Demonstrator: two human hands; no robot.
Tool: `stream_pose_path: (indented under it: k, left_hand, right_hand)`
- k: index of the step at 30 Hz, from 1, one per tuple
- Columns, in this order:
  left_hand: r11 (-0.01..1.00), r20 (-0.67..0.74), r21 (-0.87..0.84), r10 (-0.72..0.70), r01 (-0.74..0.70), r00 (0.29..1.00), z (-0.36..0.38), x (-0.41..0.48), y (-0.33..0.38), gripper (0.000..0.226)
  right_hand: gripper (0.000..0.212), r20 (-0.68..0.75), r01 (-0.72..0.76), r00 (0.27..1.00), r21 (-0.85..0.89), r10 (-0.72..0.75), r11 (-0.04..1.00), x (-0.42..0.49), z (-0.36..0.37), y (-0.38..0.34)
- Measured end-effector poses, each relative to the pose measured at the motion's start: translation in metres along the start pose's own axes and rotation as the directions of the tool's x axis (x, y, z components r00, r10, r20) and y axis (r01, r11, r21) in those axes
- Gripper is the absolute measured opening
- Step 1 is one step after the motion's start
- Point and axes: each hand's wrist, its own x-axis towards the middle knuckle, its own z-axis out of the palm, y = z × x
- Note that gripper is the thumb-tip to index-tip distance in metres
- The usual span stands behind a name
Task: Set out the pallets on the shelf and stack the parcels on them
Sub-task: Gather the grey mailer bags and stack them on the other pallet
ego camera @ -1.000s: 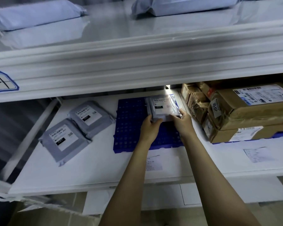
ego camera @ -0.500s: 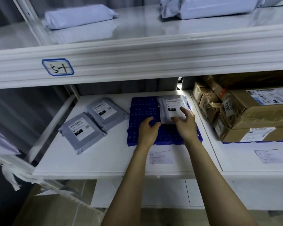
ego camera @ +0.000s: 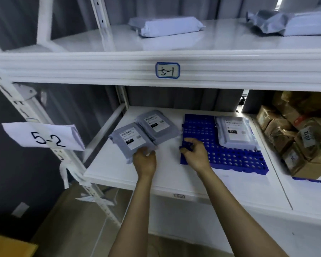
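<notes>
A blue grid pallet (ego camera: pixel 230 158) lies on the white lower shelf (ego camera: pixel 174 182). One grey parcel (ego camera: pixel 233 132) with a white label lies flat on the pallet's far right part. Two more grey parcels lie on the bare shelf to the pallet's left, the near one (ego camera: pixel 130 140) overlapping the far one (ego camera: pixel 156 125). My left hand (ego camera: pixel 145 161) grips the near parcel at its front corner. My right hand (ego camera: pixel 195 154) hovers over or rests on the pallet's front left corner with loosely curled fingers, holding nothing.
Brown taped cartons (ego camera: pixel 295 138) are stacked on a second blue pallet at the right. The upper shelf carries two pale wrapped parcels (ego camera: pixel 165 27). A shelf tag "5-1" (ego camera: pixel 167 70) and a paper sign "5-2" (ego camera: pixel 44 137) hang at the left upright.
Both hands let go of the parcel now lying on the pallet. My left hand moved left to the near parcel on the shelf; my right hand drew back to the pallet's front left corner.
</notes>
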Motion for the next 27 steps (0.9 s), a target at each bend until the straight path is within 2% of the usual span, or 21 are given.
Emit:
stream_pose_path:
  k: [3, 5, 8, 13, 19, 24, 27]
  left_hand:
    - [0.991, -0.158, 0.105, -0.062, 0.079, 0.986, -0.028, 0.017, -0.009, 0.032]
    - [0.986, -0.178, 0.098, -0.113, 0.132, 0.977, -0.041, 0.027, -0.015, 0.041]
    - [0.98, -0.125, 0.026, -0.195, 0.199, 0.973, -0.05, 0.04, -0.024, 0.048]
    - [0.969, -0.045, 0.005, -0.247, 0.248, 0.968, -0.053, 0.054, -0.032, 0.046]
    - [0.956, 0.026, 0.002, -0.293, 0.293, 0.956, -0.052, 0.066, -0.033, 0.042]
    - [0.946, 0.022, -0.074, -0.315, 0.316, 0.949, -0.05, 0.056, -0.032, 0.04]
    - [0.938, 0.0, -0.178, -0.303, 0.298, 0.953, -0.051, 0.042, -0.03, 0.031]
  right_hand:
    - [0.04, 0.137, 0.044, 0.99, -0.058, -0.036, 0.997, 0.005, 0.04, -0.017]
    - [0.035, 0.206, 0.064, 0.978, -0.087, -0.045, 0.994, 0.01, 0.062, -0.025]
    - [0.028, 0.259, 0.086, 0.965, -0.155, -0.044, 0.984, 0.018, 0.086, -0.031]
    - [0.056, 0.317, 0.009, 0.947, -0.17, 0.046, 0.985, 0.031, 0.107, -0.027]
    - [0.076, 0.343, -0.048, 0.932, -0.199, 0.115, 0.979, 0.036, 0.117, -0.023]
    - [0.065, 0.358, -0.088, 0.924, -0.145, 0.135, 0.986, 0.03, 0.119, -0.023]
    - [0.07, 0.329, -0.127, 0.934, -0.063, 0.14, 0.99, 0.017, 0.12, -0.019]
